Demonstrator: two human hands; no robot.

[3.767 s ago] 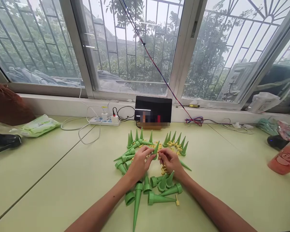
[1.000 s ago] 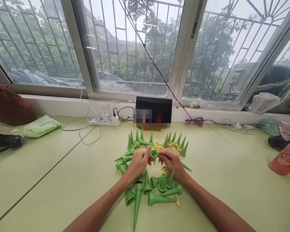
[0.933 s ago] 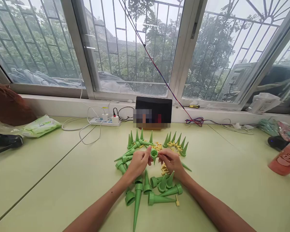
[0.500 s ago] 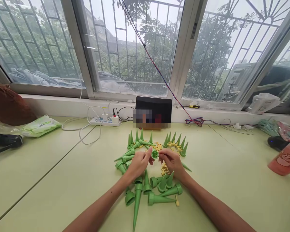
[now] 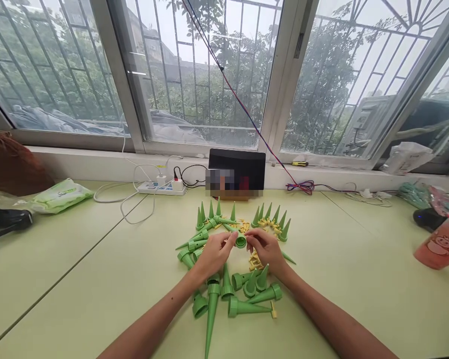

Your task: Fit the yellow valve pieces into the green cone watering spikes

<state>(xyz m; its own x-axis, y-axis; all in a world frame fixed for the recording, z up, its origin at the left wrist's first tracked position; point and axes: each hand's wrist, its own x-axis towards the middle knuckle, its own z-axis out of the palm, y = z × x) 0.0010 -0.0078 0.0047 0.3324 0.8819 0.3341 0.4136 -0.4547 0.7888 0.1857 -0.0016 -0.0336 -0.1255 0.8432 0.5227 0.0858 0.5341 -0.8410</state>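
Note:
My left hand (image 5: 220,250) is closed on a green plastic watering spike (image 5: 241,241), whose round hollow end faces me. Thumb and fingers of my right hand (image 5: 265,247) are pinched at the right side of its rim; whatever they hold there is too small to tell. Around both hands lie several more green spikes (image 5: 211,319), some standing on their wide ends with tips up. Small yellow plastic pieces (image 5: 255,261) are heaped under and beyond my right hand. One yellow T-shaped piece (image 5: 273,310) touches the tip of a spike lying near the front.
A dark tablet (image 5: 238,169) stands at the back against the sill, beside a white power strip (image 5: 162,187) with loose cables. At the right is a red cup (image 5: 437,244). A green-white packet (image 5: 63,196) lies at the left near a black strapped object (image 5: 8,219).
The held spike has tilted slightly, so its open end points more toward me and downward. Both hands stay at nearly the same place; the view has shifted a little.

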